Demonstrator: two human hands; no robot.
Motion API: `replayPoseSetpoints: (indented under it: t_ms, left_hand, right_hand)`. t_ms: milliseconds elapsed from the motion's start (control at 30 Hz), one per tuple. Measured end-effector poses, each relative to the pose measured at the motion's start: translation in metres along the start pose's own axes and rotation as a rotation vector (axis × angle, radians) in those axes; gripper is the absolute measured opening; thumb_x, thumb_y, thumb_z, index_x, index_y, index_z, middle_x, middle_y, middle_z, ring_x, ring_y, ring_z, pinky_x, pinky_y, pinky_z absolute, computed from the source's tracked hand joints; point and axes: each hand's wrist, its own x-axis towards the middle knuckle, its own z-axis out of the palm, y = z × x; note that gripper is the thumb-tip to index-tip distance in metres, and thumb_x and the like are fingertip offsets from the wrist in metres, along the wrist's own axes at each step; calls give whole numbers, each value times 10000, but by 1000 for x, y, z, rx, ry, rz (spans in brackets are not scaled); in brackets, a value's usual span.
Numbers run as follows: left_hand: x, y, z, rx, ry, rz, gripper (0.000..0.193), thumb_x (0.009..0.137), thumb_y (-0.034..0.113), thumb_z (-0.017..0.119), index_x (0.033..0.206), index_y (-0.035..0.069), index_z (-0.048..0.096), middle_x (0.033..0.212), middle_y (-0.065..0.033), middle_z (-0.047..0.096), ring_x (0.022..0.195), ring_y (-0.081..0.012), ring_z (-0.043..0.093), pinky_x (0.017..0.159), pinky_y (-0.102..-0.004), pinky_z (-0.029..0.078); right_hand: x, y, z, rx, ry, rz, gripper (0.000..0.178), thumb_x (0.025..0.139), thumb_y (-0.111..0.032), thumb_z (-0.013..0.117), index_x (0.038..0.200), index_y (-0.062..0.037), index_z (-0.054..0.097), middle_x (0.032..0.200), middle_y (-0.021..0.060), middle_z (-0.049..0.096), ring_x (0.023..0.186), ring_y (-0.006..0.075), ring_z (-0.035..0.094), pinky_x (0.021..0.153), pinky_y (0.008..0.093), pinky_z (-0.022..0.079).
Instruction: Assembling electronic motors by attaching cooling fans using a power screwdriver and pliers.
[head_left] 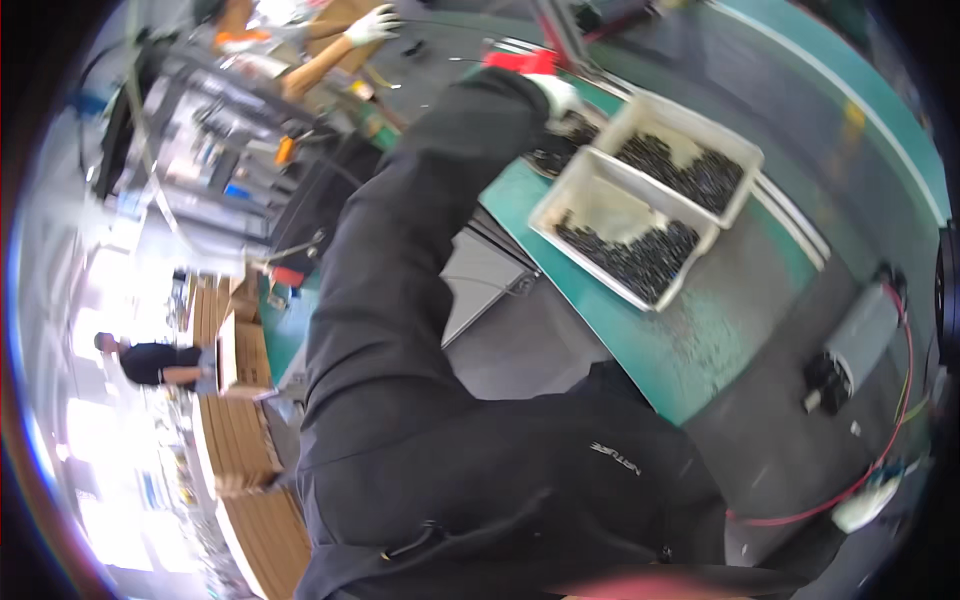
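My left arm, in a dark sleeve, stretches up toward the far edge of the green bench [690, 375]. At its end is my left hand [558, 97] in a white glove, smeared by motion, so its fingers cannot be read. The hand is above a round dish with dark small parts [560, 145]. A red object [522, 62] lies right beside the glove; whether the hand touches it, I cannot tell. Next to the dish stand two white bins, the nearer one [600, 195] and the farther one [745, 150], both part-filled with small dark rod-like pieces. My right hand is not in view.
On the right are a grey cylindrical motor [862, 340] and a red cable [905, 400]. At the upper left, another person's white-gloved hand [372, 25] reaches in. Stacked cardboard [235, 440] and a standing person [150, 362] are at the far left.
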Motion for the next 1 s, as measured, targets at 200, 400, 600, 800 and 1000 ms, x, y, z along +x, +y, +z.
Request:
replayPoseSetpoints:
  t_ms: [200,400,600,800,1000]
  left_hand:
    - [60,-23,33,103,-284,-216,390,763,195,692,1143,109,671,993,-147,695,989,-329,654,817,-417,500]
    - [38,-45,53,161,-344,-68,411,785,229,675,1176,104,648,998,-147,693,987,-328,653,815,-421,500]
    - [-38,-2,2,-165,215,-238,332,876,169,556,1201,112,589,1036,-177,667,914,-326,653,801,-403,510]
    - [-44,124,-16,-1439,632,-6,213,915,24,531,1123,-15,505,911,-93,611,744,-104,562,670,-218,463]
    - [-78,292,-58,-1870,693,528,237,902,-19,528,1134,-22,481,974,-151,586,742,-107,527,602,-189,431]
  right_hand:
    - [2,-58,25,434,121,505,525,1007,-346,394,1333,60,465,1252,176,541,1093,269,558,942,343,452]
    - [8,-40,28,410,73,459,514,1010,-337,393,1340,50,463,1254,185,541,1105,269,566,939,349,460]
    - [5,32,5,312,-134,99,483,1015,-328,402,1367,1,426,1268,150,555,1057,240,602,879,321,499]
    - [-8,-90,-1,583,4,199,432,944,-144,544,1323,47,460,1125,90,591,900,124,568,770,227,428]
    - [-9,-245,6,251,-640,-470,597,699,7,578,1288,66,502,1247,194,564,1137,270,562,994,359,424]
